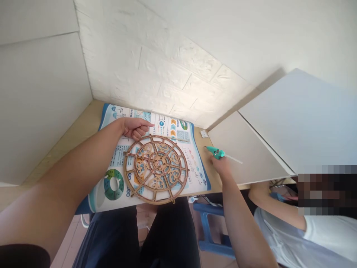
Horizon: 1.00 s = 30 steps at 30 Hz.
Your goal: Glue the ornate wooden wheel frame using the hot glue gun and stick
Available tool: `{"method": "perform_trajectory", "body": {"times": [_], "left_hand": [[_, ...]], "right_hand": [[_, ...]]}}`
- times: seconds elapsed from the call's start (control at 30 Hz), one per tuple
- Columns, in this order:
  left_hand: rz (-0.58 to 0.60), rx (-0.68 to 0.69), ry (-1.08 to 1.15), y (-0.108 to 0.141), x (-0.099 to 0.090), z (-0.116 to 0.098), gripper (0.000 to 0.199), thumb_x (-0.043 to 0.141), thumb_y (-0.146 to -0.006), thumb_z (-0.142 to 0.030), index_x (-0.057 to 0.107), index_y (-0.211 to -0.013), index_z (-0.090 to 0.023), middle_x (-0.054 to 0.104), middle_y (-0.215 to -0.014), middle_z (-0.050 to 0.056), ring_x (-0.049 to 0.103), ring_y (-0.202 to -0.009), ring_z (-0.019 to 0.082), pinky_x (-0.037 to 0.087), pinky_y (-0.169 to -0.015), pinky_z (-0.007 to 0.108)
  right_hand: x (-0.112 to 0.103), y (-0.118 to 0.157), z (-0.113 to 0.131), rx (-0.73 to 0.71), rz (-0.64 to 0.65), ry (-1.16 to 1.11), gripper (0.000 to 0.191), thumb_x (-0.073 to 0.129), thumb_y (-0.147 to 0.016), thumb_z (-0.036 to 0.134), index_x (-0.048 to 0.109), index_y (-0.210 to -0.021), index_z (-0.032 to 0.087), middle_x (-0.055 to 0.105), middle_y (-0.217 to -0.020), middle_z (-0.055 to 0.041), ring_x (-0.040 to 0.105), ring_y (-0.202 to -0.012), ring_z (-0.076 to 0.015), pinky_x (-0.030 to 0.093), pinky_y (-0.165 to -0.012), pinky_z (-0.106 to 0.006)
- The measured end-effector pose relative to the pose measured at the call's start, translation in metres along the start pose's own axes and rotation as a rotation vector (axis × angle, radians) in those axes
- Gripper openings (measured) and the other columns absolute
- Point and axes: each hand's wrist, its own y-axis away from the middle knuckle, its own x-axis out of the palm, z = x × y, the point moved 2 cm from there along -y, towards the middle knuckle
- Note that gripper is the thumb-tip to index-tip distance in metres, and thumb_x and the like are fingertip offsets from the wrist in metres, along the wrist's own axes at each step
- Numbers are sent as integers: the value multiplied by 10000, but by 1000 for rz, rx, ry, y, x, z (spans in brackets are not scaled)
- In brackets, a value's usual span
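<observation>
On the printed poster [117, 199] lies a round wooden wheel model [160, 162] with rings, spokes and scroll-shaped cut-outs. My left hand [136, 127] hovers by the wheel's far left edge, its forefinger reaching right and the other fingers curled in. Whatever those fingers may pinch is too small to make out. To the right of the poster, my right hand [221, 164] grips a teal hot glue gun [215, 152], nozzle turned left. A white glue stick [233, 159] juts from its back. The gun is apart from the wheel.
A white panel [248, 149] stands right of the desk, and a white brick-pattern wall [167, 70] rises behind it. A small white piece [204, 133] lies near the wall. Below stands a blue stool [208, 230]. Another person's arm [279, 206] is at the right.
</observation>
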Motion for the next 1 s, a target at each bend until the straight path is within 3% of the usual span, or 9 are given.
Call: {"method": "perform_trajectory", "body": {"times": [0.13, 0.27, 0.33, 0.4, 0.5, 0.6, 0.8, 0.9, 1.0], "left_hand": [[93, 19, 23, 0, 10, -5, 704, 630, -985, -616, 222, -531, -265, 46, -494, -70, 6, -410, 85, 44, -344, 267], [-37, -65, 41, -1, 9, -7, 727, 711, -923, -611, 230, -512, -252, 76, -481, -64, 26, -393, 76, 78, -337, 264], [-125, -126, 60, -2, 6, -7, 739, 748, -878, -615, 239, -489, -246, 103, -472, -60, 59, -378, 74, 115, -323, 252], [-212, -185, 77, -3, 2, -6, 726, 755, -859, -602, 265, -462, -242, 137, -457, -52, 101, -356, 81, 148, -304, 244], [-311, -220, 81, -5, -5, -6, 684, 727, -873, -567, 308, -436, -248, 185, -426, -35, 157, -318, 103, 185, -272, 260], [-332, -231, 69, -6, -11, -5, 668, 705, -891, -561, 318, -439, -258, 207, -407, -29, 179, -290, 121, 202, -250, 283], [-240, -202, 51, -4, -10, -2, 659, 738, -884, -542, 339, -446, -254, 203, -412, -38, 175, -288, 109, 191, -259, 282], [-268, 10, 13, -7, -3, -11, 671, 849, -785, -486, 319, -452, -243, 196, -430, -59, 183, -329, 82, 215, -301, 261], [-422, 284, 2, -12, 2, -24, 679, 909, -696, -400, 286, -491, -223, 178, -484, -91, 218, -392, 54, 288, -378, 219]], "right_hand": [[0, -5, 38, -148, 129, -23, 364, 668, -809, 596, 680, -739, 238, 646, -612, -59, 622, -603, -265, 472, -562, -379], [21, 4, 85, -502, 530, -107, 411, 668, -894, 629, 682, -753, 243, 690, -657, -45, 675, -661, -270, 568, -666, -417], [36, 4, 103, -622, 558, -140, 361, 669, -932, 596, 762, -870, 253, 773, -806, -70, 750, -857, -321, 617, -828, -478], [53, 2, 112, -709, 593, -192, 373, 666, -957, 579, 806, -1110, 269, 819, -1109, -86, 748, -1135, -356, 591, -1026, -540], [75, -4, 111, -737, 687, -278, 496, 660, -976, 573, 750, -1360, 271, 723, -1437, -82, 658, -1367, -364, 504, -1183, -585], [87, -7, 102, -695, 676, -362, 460, 649, -987, 577, 778, -1296, 261, 757, -1368, -87, 698, -1298, -371, 522, -1159, -609], [91, -7, 97, -717, 597, -428, 332, 656, -992, 575, 817, -1044, 290, 797, -939, -68, 752, -1085, -356, 622, -988, -534], [89, -9, 98, -739, 591, -438, 326, 666, -984, 576, 818, -1022, 291, 800, -959, -71, 752, -1081, -360, 627, -971, -522], [85, -13, 97, -766, 536, -453, 350, 670, -974, 579, 823, -1109, 295, 811, -1082, -80, 747, -1118, -373, 609, -1014, -542]]}}
